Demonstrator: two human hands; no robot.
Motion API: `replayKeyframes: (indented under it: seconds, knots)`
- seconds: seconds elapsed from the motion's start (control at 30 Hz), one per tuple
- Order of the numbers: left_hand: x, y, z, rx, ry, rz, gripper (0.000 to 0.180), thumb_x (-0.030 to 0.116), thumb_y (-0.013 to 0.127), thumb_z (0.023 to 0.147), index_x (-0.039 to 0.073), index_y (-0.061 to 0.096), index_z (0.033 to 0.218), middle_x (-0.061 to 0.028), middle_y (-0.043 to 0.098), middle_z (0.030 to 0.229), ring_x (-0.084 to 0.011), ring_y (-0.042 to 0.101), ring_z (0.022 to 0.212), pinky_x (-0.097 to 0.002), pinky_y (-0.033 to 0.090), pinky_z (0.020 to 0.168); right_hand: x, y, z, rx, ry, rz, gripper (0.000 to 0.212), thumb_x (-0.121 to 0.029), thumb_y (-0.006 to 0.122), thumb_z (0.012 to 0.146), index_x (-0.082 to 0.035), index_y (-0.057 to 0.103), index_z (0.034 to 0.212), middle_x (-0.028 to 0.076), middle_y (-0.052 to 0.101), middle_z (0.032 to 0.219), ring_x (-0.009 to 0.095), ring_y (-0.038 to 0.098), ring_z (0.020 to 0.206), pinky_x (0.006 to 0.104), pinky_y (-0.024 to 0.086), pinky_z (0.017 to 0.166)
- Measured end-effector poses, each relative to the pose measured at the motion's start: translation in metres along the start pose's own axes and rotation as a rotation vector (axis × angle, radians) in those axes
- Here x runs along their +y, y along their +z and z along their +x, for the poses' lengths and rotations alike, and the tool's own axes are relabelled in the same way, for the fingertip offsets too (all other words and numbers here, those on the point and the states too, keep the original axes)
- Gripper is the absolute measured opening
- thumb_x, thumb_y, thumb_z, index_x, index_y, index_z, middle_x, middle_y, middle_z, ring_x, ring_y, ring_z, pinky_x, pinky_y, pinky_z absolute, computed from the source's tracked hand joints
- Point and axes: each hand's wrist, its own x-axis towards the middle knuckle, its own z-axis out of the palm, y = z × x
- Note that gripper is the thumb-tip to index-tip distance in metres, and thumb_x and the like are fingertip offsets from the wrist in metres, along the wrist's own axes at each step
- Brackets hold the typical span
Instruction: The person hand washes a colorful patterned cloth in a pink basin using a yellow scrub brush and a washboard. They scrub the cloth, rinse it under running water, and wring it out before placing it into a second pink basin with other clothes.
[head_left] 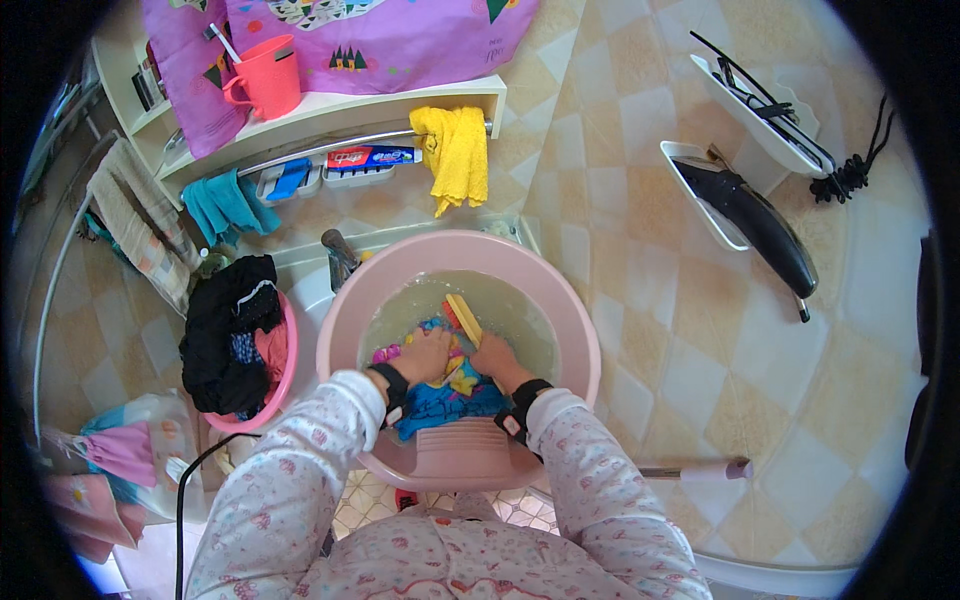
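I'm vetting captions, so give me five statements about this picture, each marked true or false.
1. The right hand grips a brush. True.
2. The left hand is off the cloth. False: the left hand rests on the wet cloth.
3. Dark clothes lie in the smaller basin. True.
4. The large basin is dry. False: the large basin holds water.
5. The coral cup stands on the floor. False: the coral cup is on the shelf.

cloth [452, 398]: blue, multicoloured, bunched, inside pink basin [587, 345] | brush [463, 317]: yellow back, reddish bristles, tilted, just beside cloth
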Motion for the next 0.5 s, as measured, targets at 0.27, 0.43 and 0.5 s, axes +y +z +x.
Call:
replayKeyframes:
  seconds: [0.27, 0.43, 0.5]
  knots:
    - [-0.015, -0.044, -0.016, -0.272, -0.178, -0.971, 0.088, 0.017, 0.084, 0.056, -0.004, 0.033, 0.125, -0.0117, 0.058, 0.095, -0.0164, 0.057, 0.087, -0.0293, 0.048, 0.071, 0.012, -0.044, -0.053, -0.265, -0.172, 0.481, 0.057, -0.04, 0.074, 0.065, -0.003, 0.059, 0.105, 0.022, 0.06, 0.101, 0.034, 0.052, 0.104, 0.0398, 0.043, 0.087]
    - [0.015, -0.065, -0.07, -0.257, 0.082, -0.721, 0.056, 0.021, 0.081, 0.063, 0.003, 0.053, 0.107, -0.0054, 0.06, 0.077, -0.0145, 0.058, 0.07, -0.0293, 0.048, 0.064, 0.003, -0.058, -0.108, -0.363, -0.2, 0.276, 0.052, -0.032, 0.073, 0.072, -0.005, 0.054, 0.113, 0.02, 0.047, 0.12, 0.035, 0.042, 0.116, 0.0416, 0.036, 0.095]
    - [0.034, -0.059, -0.092, 0.008, 0.279, -0.322, 0.06, 0.022, 0.079, 0.061, 0.003, 0.05, 0.111, -0.0146, 0.053, 0.092, -0.0279, 0.051, 0.085, -0.0381, 0.044, 0.076, -0.001, -0.046, -0.126, -0.237, -0.348, 0.083, 0.052, -0.032, 0.072, 0.072, -0.006, 0.054, 0.112, 0.022, 0.042, 0.123, 0.035, 0.042, 0.115, 0.0418, 0.037, 0.095]
